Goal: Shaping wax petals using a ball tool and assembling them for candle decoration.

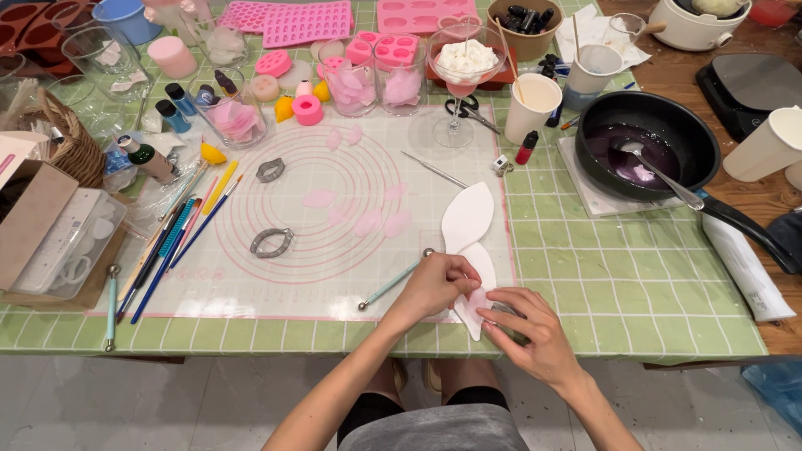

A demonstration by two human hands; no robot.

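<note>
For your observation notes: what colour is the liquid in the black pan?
Purple, in the black pan; head view shows it best.

Left hand point(436, 284) is gripping a ball-tipped tool point(394, 281), pale teal plastic shaft, shiny metal ends. Right hand point(525, 328) is pressing a thin pale pink petal point(476, 302), waxy and translucent, on a matt white leaf-shaped pad point(466, 219), looking like foam. Silicone mat point(251, 276) is lying translucent, smooth, slightly glossy. Tablecloth point(618, 284) is showing as green checked, glossy like oilcloth. Cutters point(271, 242) are gleaming bare metal. Pan point(647, 146) is showing matt black with glossy purple liquid inside.
</note>
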